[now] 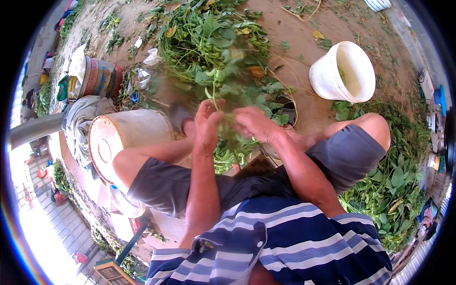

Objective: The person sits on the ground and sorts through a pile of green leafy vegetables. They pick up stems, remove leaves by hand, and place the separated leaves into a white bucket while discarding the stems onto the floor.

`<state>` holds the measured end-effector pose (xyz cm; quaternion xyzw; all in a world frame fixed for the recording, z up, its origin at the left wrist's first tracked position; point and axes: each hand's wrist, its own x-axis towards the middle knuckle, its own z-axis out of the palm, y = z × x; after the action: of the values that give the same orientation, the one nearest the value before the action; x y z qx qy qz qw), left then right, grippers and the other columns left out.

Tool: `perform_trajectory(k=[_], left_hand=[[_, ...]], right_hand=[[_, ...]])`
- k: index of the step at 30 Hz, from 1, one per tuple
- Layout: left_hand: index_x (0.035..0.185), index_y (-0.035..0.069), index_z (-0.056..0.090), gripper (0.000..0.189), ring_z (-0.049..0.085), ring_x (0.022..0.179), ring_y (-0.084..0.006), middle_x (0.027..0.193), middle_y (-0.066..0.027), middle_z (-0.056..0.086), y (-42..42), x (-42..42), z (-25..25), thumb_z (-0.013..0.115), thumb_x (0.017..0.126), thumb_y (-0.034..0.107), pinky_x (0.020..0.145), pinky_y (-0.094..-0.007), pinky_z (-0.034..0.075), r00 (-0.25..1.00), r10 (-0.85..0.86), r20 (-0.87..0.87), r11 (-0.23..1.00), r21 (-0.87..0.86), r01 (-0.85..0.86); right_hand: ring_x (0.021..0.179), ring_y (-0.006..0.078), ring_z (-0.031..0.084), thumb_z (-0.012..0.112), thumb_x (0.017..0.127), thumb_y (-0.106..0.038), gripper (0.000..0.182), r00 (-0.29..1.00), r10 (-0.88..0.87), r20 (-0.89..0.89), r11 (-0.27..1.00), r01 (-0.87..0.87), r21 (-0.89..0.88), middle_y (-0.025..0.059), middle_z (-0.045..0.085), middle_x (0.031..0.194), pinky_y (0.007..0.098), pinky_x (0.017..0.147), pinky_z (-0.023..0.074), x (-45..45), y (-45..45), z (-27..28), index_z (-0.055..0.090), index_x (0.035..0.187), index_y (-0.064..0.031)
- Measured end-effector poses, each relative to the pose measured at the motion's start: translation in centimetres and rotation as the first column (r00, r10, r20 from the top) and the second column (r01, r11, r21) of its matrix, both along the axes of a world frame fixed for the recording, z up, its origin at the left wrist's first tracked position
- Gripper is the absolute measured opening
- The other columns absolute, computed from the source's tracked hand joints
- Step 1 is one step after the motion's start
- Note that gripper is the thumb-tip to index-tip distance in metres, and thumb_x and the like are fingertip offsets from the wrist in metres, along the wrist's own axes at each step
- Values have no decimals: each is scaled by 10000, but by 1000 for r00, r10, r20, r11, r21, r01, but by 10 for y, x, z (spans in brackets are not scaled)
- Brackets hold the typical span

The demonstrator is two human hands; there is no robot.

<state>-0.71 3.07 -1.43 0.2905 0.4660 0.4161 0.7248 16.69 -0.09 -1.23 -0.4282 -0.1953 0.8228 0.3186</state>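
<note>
My left hand (209, 123) grips a green bean plant stem (214, 85) that stands upright from my fingers, with pods on it. Close at its right, my right hand (251, 123) is blurred, its fingers bent near the lower part of the plant; whether they hold a pod or leaf is unclear. Beyond both hands lies a heap of leafy bean plants (210, 39) on the ground. Green pods (228, 160) lie in a pile between my legs, below the hands.
A white plastic bucket (326, 76) with some green inside stands ahead on the right. An upturned pale bucket (139, 128) lies by my left knee, near a worn printed pail (96, 78). More cut plants (392, 188) are heaped at my right. A metal pole (37, 130) juts in from the left.
</note>
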Motion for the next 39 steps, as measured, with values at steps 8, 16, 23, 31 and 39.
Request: perform_trajectory(k=[8, 16, 23, 31, 39], left_hand=[[1022, 23, 568, 140, 595, 684, -193, 805, -76, 609, 8, -3, 3, 546, 962, 147, 686, -392, 560, 963, 218, 155, 958, -224, -181], [979, 41, 580, 87, 474, 588, -125, 754, -46, 554, 5, 14, 15, 541, 979, 119, 676, -346, 514, 984, 151, 97, 980, -149, -135], [979, 46, 607, 94, 450, 565, -111, 729, -21, 536, 0, 22, 17, 563, 968, 128, 684, -341, 506, 981, 43, 190, 987, -160, -12], [1089, 54, 661, 174, 410, 548, -74, 689, 37, 519, -3, 23, 14, 619, 940, 133, 675, -305, 486, 988, 34, 153, 983, -185, -5], [1103, 59, 656, 185, 448, 563, -52, 829, 13, 642, -5, 29, 19, 656, 928, 119, 518, -190, 350, 990, 81, 117, 993, -95, -70]], right_hand=[[489, 66, 404, 502, 875, -110, 151, 957, 119, 266, 981, -154, 116, -14, 486, 618, 248, 439, 304, 0, -1, 14, 630, 866, -30], [552, 58, 482, 633, 916, -242, 300, 901, -322, 292, 935, 253, 250, 7, 574, 682, 227, 484, 366, 14, 18, 29, 651, 1104, -10], [566, 81, 519, 665, 898, -249, 313, 820, -382, 427, 824, 92, 559, 46, 663, 859, 253, 488, 383, 8, 19, -15, 648, 1070, 12], [504, 72, 433, 648, 920, -284, 262, 930, -263, 258, 959, 222, 178, 0, 528, 672, 262, 462, 338, 12, 20, 23, 612, 834, -39], [537, 68, 412, 591, 927, -231, 173, 931, -325, -164, 945, 324, -36, -31, 466, 692, 238, 459, 311, 9, 16, 24, 542, 826, -99]])
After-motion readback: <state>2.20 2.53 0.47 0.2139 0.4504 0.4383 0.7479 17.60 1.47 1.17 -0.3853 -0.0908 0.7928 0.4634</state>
